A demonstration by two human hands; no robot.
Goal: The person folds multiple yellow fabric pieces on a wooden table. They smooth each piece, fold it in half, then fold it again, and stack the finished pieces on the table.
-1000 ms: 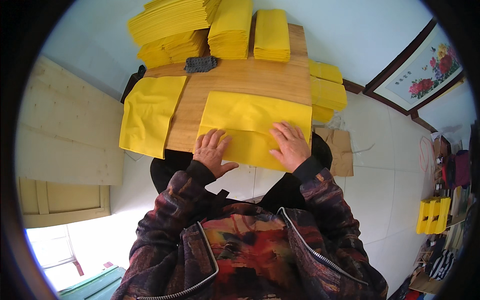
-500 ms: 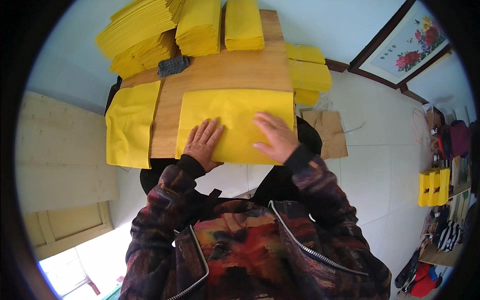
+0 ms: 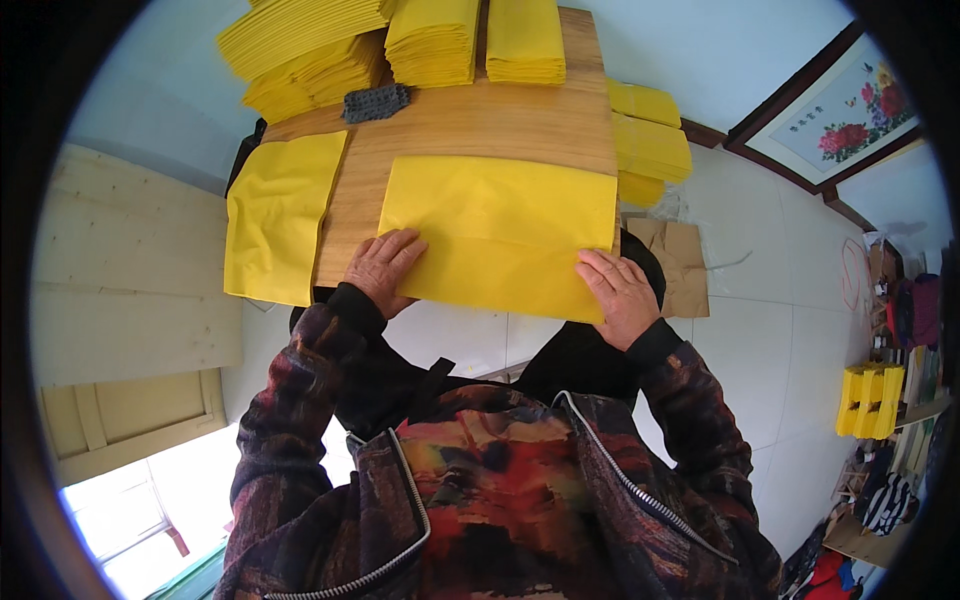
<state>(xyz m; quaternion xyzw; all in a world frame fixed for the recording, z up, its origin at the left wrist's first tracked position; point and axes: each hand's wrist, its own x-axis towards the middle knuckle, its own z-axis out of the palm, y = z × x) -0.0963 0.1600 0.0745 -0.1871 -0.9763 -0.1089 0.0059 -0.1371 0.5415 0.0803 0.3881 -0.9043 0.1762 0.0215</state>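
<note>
A flat, wide yellow sheet [image 3: 500,225] lies at the near side of the wooden table, its near edge reaching past the tabletop. A crease runs across it; whether it is paper or cloth I cannot tell. My left hand [image 3: 382,270] grips its near left edge, fingers on top, thumb low at the corner. At the near right corner my right hand [image 3: 620,295] has its fingers curled over the edge, its thumb hidden. Left of this sheet, another yellow sheet [image 3: 283,220], wrinkled, overhangs the table's near left corner.
Stacks of folded yellow sheets [image 3: 432,42] stand along the table's [image 3: 520,120] far side, with a dark grey knitted piece [image 3: 376,102] before them. More yellow bundles [image 3: 650,148] sit beyond the right edge. Brown cardboard [image 3: 672,265] lies on the floor at right.
My hands have moved from lying flat on the sheet out to its left and right near edges. The view has shifted, so the table sits slightly higher and further right.
</note>
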